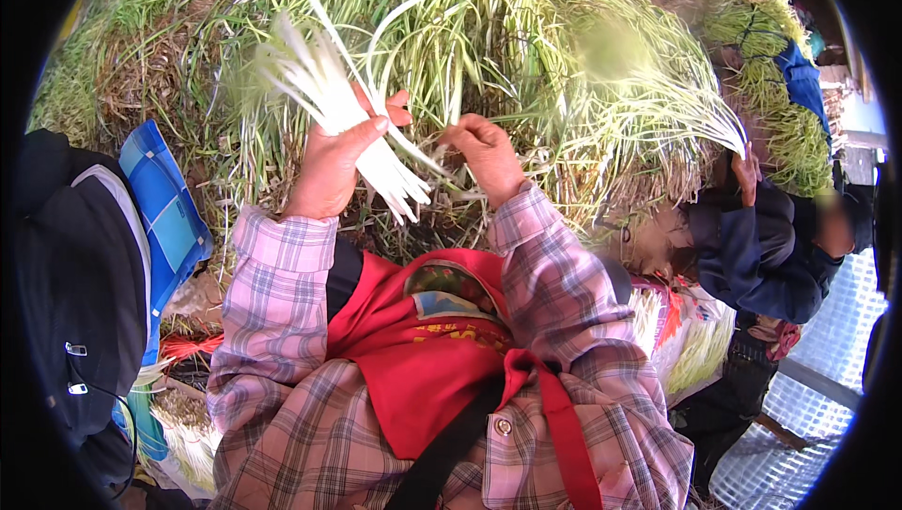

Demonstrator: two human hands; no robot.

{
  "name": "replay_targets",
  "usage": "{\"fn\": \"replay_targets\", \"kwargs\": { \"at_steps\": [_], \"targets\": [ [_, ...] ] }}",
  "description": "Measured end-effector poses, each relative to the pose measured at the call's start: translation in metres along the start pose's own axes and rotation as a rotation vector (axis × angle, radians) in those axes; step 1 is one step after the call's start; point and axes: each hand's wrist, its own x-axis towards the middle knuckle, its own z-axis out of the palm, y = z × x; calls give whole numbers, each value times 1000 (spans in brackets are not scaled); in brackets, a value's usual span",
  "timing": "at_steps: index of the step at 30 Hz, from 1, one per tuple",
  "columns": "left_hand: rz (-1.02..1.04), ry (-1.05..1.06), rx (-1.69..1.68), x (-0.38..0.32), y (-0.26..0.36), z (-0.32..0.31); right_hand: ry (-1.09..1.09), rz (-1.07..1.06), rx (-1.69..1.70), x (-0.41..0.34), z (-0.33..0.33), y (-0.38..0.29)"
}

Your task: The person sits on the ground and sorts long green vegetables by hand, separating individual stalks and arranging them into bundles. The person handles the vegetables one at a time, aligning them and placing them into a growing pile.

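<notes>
My left hand (335, 161) grips a bundle of white stalks (384, 168), which look like blanched garlic chives, with their cut ends toward me. Under its thumb a single longer stalk (405, 140) crosses the bundle, its lower end reaching toward my right hand (486, 157). The right fingers are bent and pinched together beside that end, with a thin pale wisp of leaf (441, 154) at their tips. Part of what they hold is hidden by the fingers. Directly behind both hands lies a large heap of long green leafy stalks (486, 37).
At right a co-worker's hand (745, 175) holds a spread bunch of pale stalks (676, 108). Another person's dark jacket (84, 263) and a blue checked cloth (158, 207) are close on the left. Tied green bundles (757, 23) lie far right; bagged stalks (694, 348) sit below.
</notes>
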Motion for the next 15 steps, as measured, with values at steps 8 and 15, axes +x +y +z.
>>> {"fn": "replay_targets", "kwargs": {
  "at_steps": [8, 15],
  "targets": [
    [136, 346, -287, 10, 25, -21, 110, 544, -1652, -7, -160, 37],
    [29, 297, -313, 7, 19, -11, 85, -240, -840, -10, -94, -18]
  ]
}}
